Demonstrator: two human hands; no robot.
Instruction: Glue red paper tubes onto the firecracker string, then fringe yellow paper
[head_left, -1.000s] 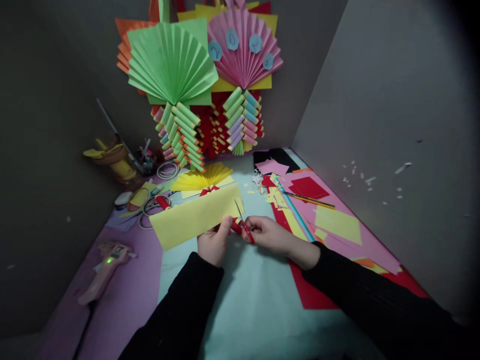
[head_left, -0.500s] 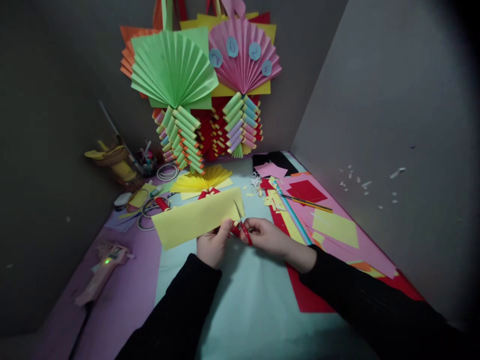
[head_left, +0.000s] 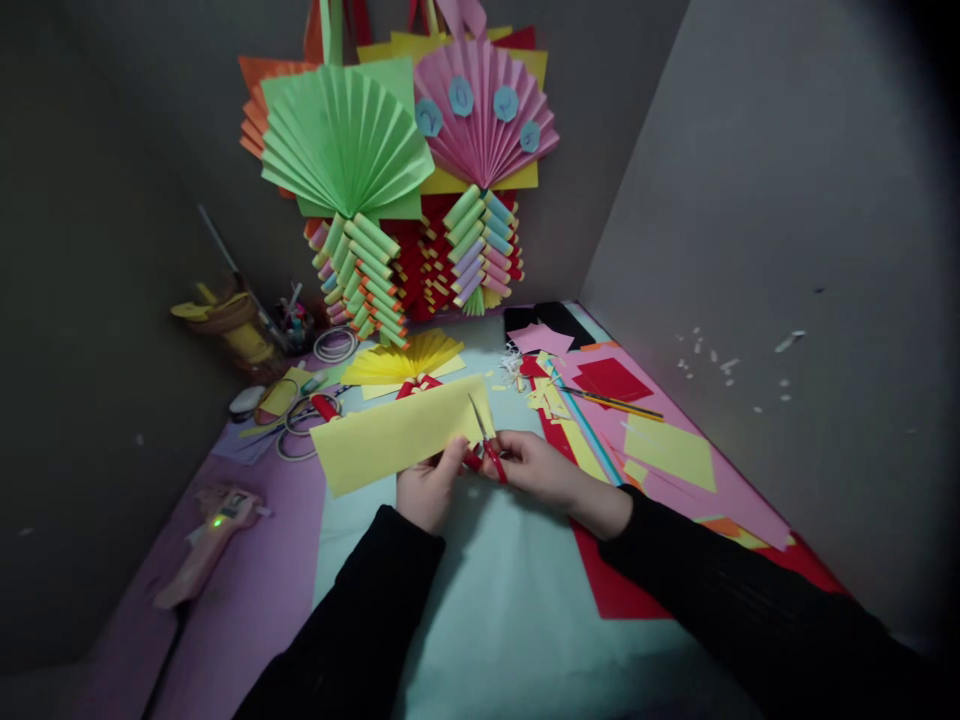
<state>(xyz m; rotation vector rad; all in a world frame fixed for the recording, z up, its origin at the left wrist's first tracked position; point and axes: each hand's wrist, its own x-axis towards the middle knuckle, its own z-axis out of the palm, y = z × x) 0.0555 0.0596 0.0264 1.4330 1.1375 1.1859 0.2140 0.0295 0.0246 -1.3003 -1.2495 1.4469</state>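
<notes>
My left hand (head_left: pixel 431 484) pinches the lower edge of a yellow paper strip (head_left: pixel 390 437), thumb in front. Red-handled scissors (head_left: pixel 493 456) are in my right hand (head_left: pixel 536 465), with the blades pointing up across the strip's right end. A narrow part of the paper stands to the right of the blades. Behind the strip lies a yellow pleated fan (head_left: pixel 416 354) with red paper rolls (head_left: pixel 424 382) at its base.
A pink glue gun (head_left: pixel 210 548) with a green light lies at the left. Coloured paper sheets (head_left: pixel 669 452) and pencils (head_left: pixel 622 405) lie at the right. Paper fan hangings (head_left: pixel 346 140) hang at the back, and a yellow pot (head_left: pixel 244 335) stands back left.
The paper strip and the scissors have shifted slightly to the right. The scissor blades now look a little wider apart at the paper's right end.
</notes>
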